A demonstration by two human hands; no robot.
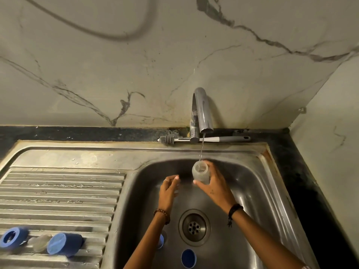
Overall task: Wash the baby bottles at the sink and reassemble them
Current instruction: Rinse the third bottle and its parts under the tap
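Bottle [201, 172] is grasped upright by rt hand [214, 186], mouth under tap stream; lt hand [168, 188] is relaxed, empty, just beside.

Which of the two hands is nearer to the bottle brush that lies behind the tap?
The right hand. It grips the bottle under the tap water, just in front of the bottle brush. The left hand hovers lower and further left over the sink basin, holding nothing.
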